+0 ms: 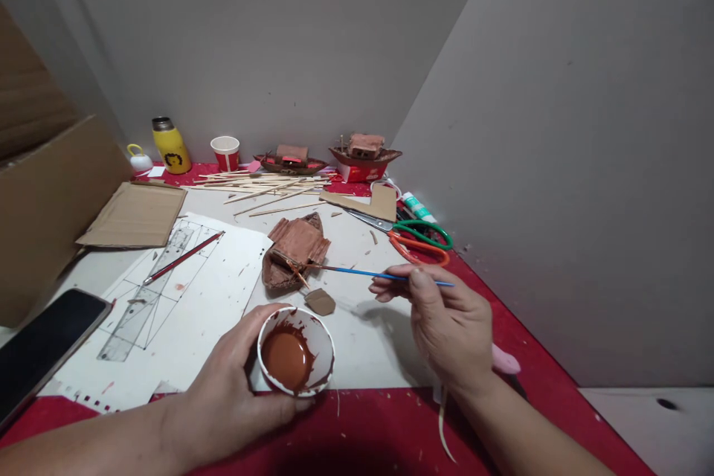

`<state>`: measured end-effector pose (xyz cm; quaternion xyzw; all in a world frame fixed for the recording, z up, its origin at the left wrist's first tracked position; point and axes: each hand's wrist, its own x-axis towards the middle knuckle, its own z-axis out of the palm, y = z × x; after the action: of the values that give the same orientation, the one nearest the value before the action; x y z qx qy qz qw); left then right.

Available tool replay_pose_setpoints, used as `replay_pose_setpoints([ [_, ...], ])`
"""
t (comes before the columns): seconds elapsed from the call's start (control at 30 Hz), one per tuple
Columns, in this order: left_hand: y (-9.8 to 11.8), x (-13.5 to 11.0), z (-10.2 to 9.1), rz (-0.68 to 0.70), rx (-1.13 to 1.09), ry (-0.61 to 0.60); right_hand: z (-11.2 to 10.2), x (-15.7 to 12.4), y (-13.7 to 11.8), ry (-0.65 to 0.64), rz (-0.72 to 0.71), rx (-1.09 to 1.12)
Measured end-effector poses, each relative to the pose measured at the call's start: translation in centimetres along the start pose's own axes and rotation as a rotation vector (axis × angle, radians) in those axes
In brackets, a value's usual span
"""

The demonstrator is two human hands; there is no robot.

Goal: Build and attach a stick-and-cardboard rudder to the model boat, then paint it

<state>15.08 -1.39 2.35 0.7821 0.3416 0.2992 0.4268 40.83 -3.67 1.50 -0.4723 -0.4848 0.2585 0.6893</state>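
Note:
My left hand (234, 379) is wrapped round a white paper cup (320, 335), tilted toward me, with reddish-brown paint (287, 357) inside. Between the fingers and thumb of my right hand (446, 312) is a thin blue paintbrush (362, 273), its tip pointing left. That tip reaches the side of a brown model boat (295, 242) with a ridged roof; whether it touches cannot be made out. From the boat a small stick runs down to a flat, unpainted cardboard paddle blade (320, 302), just above the cup.
Thin wooden sticks (273, 186) lie behind the boat, with two finished-looking model boats (365, 152) against the wall. Scissors (421, 234) lie right. Left are a drawing sheet (201, 312), a ruler (145, 297), a pencil (184, 258), a phone (50, 349) and a cardboard box (61, 201).

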Motion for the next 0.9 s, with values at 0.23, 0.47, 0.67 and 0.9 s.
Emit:
replay_pose_setpoints([
  [0.23,0.1,0.0,0.0,-0.003,0.01,0.003,0.0,0.1,-0.1,0.042,-0.029,-0.007],
  [0.47,-0.2,-0.3,0.0,0.003,0.025,0.007,-0.1,0.0,-0.4,0.029,0.003,0.014],
  [0.67,-0.6,-0.3,-0.2,-0.068,0.063,0.143,-0.1,0.3,-0.7,0.027,-0.016,-0.003],
  [0.9,-0.5,-0.8,-0.7,-0.139,-0.005,0.254,0.7,0.9,-1.6,-0.033,-0.018,-0.045],
])
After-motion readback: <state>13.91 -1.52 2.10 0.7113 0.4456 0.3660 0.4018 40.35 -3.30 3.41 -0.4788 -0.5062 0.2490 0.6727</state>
